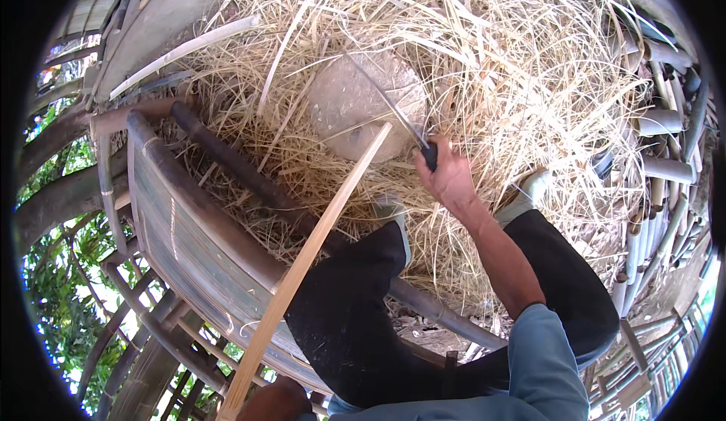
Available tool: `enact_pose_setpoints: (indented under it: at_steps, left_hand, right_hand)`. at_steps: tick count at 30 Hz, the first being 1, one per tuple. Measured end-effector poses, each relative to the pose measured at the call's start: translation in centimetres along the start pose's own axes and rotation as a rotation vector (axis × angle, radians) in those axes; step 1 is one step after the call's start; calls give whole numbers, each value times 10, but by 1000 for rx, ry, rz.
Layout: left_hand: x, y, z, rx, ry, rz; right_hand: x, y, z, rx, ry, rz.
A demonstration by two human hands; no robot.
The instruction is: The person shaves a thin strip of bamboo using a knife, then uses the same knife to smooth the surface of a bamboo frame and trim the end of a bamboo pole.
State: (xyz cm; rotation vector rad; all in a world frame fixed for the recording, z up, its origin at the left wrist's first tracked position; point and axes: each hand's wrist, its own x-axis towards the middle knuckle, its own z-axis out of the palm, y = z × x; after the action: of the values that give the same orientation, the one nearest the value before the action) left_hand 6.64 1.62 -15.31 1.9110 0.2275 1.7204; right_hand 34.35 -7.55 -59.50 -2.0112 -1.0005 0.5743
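Observation:
My right hand (446, 175) grips the dark handle of a long thin knife (386, 99), whose blade points up and left over a round grey stone (355, 103). My left hand (276, 402), at the bottom edge, holds the near end of a long pale bamboo strip (314, 258). The strip runs up and right, and its far tip rests at the stone's lower right edge, close to the knife. My dark-trousered legs (355, 307) sit below, with both feet at the edge of the shavings.
A thick heap of pale bamboo shavings (514, 65) covers the ground around the stone. Dark bamboo poles (242, 167) lie at the left beside a curved woven bamboo panel (189, 239). Cut bamboo tubes (665, 171) are stacked along the right. Green foliage shows at the far left.

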Motion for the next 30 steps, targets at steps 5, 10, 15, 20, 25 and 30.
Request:
enact_pose_setpoints:
  at_steps: [5,10,15,20,25,30]
  left_hand:
    - [-4,-3,2,9,29,3]
    - [-4,0,-1,-20,40,12]
    - [-5,-1,0,-27,45,10]
    - [-7,-8,5,-14,40,4]
    - [-11,-17,12,20,29,-7]
    - [-16,-27,18,49,16,-31]
  right_hand:
    - [-6,4,9,-163,-120,9]
    - [1,-1,-20,-219,-179,3]
    - [23,3,-44,-171,-172,70]
    - [35,11,-49,-173,-189,72]
    - [43,12,-55,-49,-52,-106]
    - [53,12,-52,3,-50,-48]
